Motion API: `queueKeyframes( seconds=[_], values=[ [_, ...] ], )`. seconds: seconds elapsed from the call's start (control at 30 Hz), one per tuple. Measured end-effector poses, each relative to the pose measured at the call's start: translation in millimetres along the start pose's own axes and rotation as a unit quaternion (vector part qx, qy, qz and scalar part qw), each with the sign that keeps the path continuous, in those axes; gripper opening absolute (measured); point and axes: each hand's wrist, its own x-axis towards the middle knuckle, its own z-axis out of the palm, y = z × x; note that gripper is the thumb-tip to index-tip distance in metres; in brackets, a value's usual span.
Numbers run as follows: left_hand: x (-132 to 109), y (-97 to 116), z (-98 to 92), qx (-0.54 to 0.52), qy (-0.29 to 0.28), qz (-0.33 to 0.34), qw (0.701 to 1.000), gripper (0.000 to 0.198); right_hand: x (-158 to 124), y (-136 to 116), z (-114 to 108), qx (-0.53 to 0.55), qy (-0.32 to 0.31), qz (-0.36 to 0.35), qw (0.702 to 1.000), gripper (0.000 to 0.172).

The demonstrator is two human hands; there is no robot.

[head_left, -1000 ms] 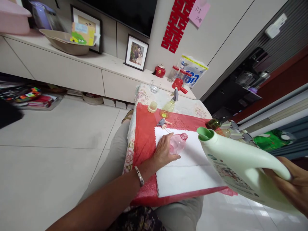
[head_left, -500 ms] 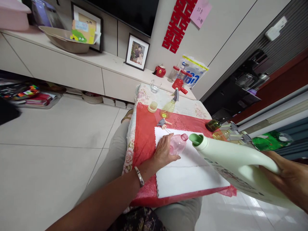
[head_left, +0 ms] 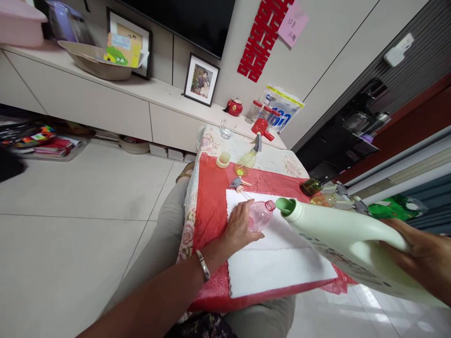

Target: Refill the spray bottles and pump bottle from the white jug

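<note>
My left hand (head_left: 240, 226) is wrapped around a clear pink spray bottle (head_left: 261, 216), tilted with its uncapped neck toward the right. In my right hand (head_left: 419, 256) is the handle of a large pale green detergent jug (head_left: 338, 230), tipped nearly sideways. The jug's green spout (head_left: 285, 205) is right at the pink bottle's mouth; whether liquid is flowing I cannot tell. A grey spray head (head_left: 239, 184) lies at the white cloth's far edge. Beyond it stand a yellow spray bottle (head_left: 246, 162) and a pale cap (head_left: 223, 160).
Under the bottle is a white cloth (head_left: 278, 272) over a red plastic sheet (head_left: 211, 206) on a small table. A dark green bottle (head_left: 311, 186) and yellowish spray bottles (head_left: 323, 200) lie at the right. A glass cup (head_left: 226, 129) stands at the far edge, near a cabinet.
The view has shifted slightly. Both hands keep their holds, and the jug's spout has come marginally closer to the pink bottle's mouth.
</note>
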Motion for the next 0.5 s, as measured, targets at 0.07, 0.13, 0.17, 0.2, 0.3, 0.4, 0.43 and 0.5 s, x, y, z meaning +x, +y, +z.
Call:
queueKeyframes(
  seconds=[0.07,0.13,0.17,0.2,0.3,0.4,0.43,0.5],
  values=[
    [0.3,-1.1,0.9,-0.003,0.002,-0.002,1.000,0.102,1.5,-1.7,-2.0,-0.008,-0.007,0.008,1.000,0.063],
    [0.3,-0.6,0.5,-0.004,0.002,-0.004,1.000,0.102,1.4,-4.9,-5.4,-0.019,-0.009,0.004,1.000,0.067],
    [0.2,0.1,-0.1,-0.004,0.000,-0.007,1.000,0.101,0.7,-7.1,-7.6,-0.027,-0.008,-0.006,1.000,0.067],
    [0.0,0.8,-0.7,-0.005,-0.003,-0.008,1.000,0.101,-0.3,-9.4,-9.8,-0.037,-0.007,-0.023,0.999,0.065],
    [-0.7,2.1,-1.7,-0.006,-0.004,-0.006,1.000,0.100,-3.6,-16.0,-15.7,-0.070,0.024,-0.098,0.992,0.055],
    [-1.0,1.0,-0.4,-0.002,0.003,-0.001,1.000,0.101,-4.2,-18.0,-18.3,-0.093,0.045,-0.144,0.984,0.052],
    [-1.0,0.3,0.3,0.000,0.005,-0.001,1.000,0.101,-3.7,-17.3,-18.5,-0.097,0.045,-0.148,0.983,0.051],
    [-0.8,-1.1,1.6,0.004,0.005,0.001,1.000,0.102,-2.5,-15.0,-17.9,-0.101,0.047,-0.155,0.982,0.050]
  ],
)
